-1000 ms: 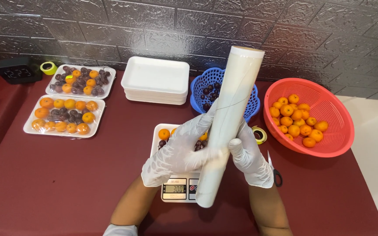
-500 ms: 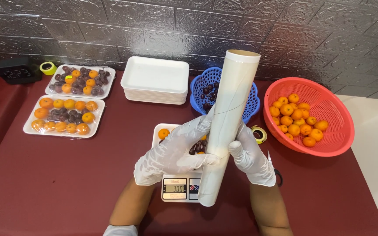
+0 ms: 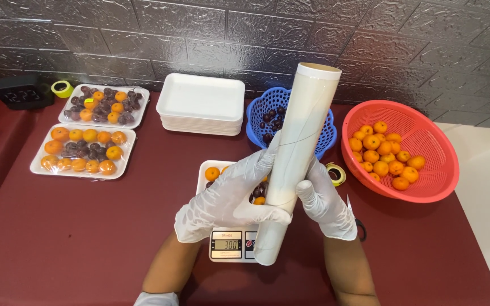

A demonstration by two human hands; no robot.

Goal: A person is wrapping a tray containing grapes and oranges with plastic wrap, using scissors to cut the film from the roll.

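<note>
Both of my hands wear white gloves and hold a long roll of clear cling film [image 3: 299,136], tilted with its far end up and to the right. My left hand [image 3: 228,198] wraps the roll's lower part from the left, thumb across it. My right hand [image 3: 324,204] grips it from the right. Beneath the roll, a white foam tray [image 3: 208,173] with small oranges and dark fruit rests on a digital kitchen scale [image 3: 231,246]; most of the tray is hidden.
Two wrapped fruit trays [image 3: 83,150] [image 3: 104,106] lie at the left. A stack of foam trays [image 3: 202,102] and a blue basket [image 3: 262,116] stand behind, a red basket of oranges [image 3: 421,153] at the right. A yellow tape roll [image 3: 336,173] and scissors [image 3: 358,226] lie near my right hand.
My left hand has slid along the roll and its thumb now lies across the film. The roll has dipped slightly and stayed at the same tilt.
</note>
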